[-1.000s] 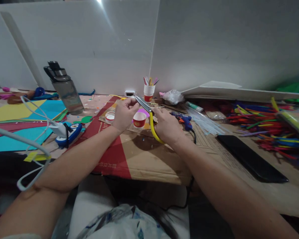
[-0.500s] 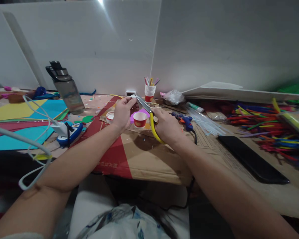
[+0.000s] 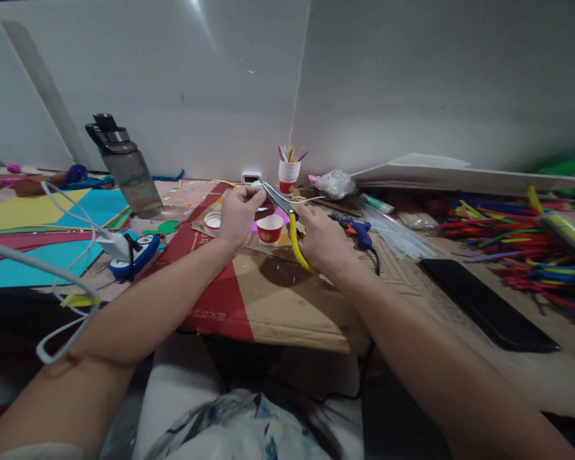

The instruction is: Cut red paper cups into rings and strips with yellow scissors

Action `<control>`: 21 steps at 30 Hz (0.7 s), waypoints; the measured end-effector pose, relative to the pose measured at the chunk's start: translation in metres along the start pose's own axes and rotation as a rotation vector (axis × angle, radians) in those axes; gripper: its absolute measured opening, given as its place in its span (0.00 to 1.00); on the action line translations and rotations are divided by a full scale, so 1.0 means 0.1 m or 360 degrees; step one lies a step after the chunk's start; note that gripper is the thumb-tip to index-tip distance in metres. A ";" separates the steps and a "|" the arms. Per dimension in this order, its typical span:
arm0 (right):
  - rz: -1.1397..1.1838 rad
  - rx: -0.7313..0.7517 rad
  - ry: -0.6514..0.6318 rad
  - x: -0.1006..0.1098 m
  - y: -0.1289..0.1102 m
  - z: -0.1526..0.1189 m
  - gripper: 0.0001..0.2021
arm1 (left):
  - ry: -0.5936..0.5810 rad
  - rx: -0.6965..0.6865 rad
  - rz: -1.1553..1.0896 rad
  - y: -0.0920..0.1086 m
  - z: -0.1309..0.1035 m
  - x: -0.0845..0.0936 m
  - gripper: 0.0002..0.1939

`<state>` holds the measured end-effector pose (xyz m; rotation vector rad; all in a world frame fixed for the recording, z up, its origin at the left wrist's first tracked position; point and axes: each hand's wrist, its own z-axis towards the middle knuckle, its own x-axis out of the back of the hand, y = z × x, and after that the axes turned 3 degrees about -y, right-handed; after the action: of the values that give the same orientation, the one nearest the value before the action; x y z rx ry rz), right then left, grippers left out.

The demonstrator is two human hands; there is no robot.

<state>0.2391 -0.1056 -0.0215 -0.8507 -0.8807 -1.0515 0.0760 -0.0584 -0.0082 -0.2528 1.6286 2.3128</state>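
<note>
Scissors in right hand, white piece pinched in left

Right hand [image 3: 323, 237] is wrapped round the yellow handles of the scissors [image 3: 292, 225]; finger placement inside the loops is hidden; left hand [image 3: 237, 216] has thumb and fingers pinched together on a small white piece [image 3: 257, 184], too small to identify.

Scissors look fairly light but rigid, metal blades, likely smooth plastic handles; best held by the loops, well behind the pivot, fingers off the edges; white piece is probably thin, light and easily bent or creased, so a gentle pinch at its margin should suit.

Scissors lie between the hands, handles at the person's right palm, blades slanting away and leftward, tips near the left fingertips; whether blades touch the white piece cannot be told; white piece sits at the far end of the left hand, above the cardboard [image 3: 292, 306]; red cup [image 3: 269, 232] stands below the blades, between the hands; glue gun [image 3: 363, 236] lies right of the right hand, apart from it.
</note>
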 end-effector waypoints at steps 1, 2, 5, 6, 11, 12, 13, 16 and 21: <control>0.0001 -0.0007 -0.0002 0.01 0.00 0.00 0.23 | 0.0001 -0.0009 0.0019 0.00 0.00 0.01 0.09; 0.0000 -0.0014 0.0001 0.02 -0.01 0.00 0.22 | 0.0002 -0.0019 0.0036 0.00 0.00 0.01 0.09; -0.0013 -0.0014 0.0023 0.02 -0.02 0.00 0.21 | 0.0010 -0.0053 0.0069 0.00 0.02 0.03 0.10; -0.0017 -0.0006 0.0032 0.02 -0.02 0.00 0.21 | 0.0010 -0.0060 0.0077 0.00 0.03 0.04 0.10; -0.0024 0.0038 0.0039 -0.01 -0.01 0.00 0.20 | 0.0031 -0.0089 0.0164 0.02 0.04 0.06 0.09; -0.0023 0.0045 0.0038 -0.01 0.00 0.00 0.20 | 0.0036 -0.0100 0.0184 0.02 0.04 0.06 0.09; -0.0020 0.0051 0.0038 -0.01 0.00 0.00 0.21 | 0.0039 -0.0108 0.0199 0.03 0.04 0.06 0.10; 0.0006 0.0067 0.0037 -0.01 0.00 0.01 0.20 | 0.0038 -0.0106 0.0231 0.03 0.05 0.07 0.10; 0.0029 0.0056 0.0040 -0.03 0.00 0.00 0.20 | 0.0055 -0.0142 0.0302 0.00 0.07 0.09 0.09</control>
<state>0.2383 -0.1045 -0.0239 -0.8129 -0.8668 -1.0259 0.0679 -0.0502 -0.0090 -0.1645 1.6319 2.5392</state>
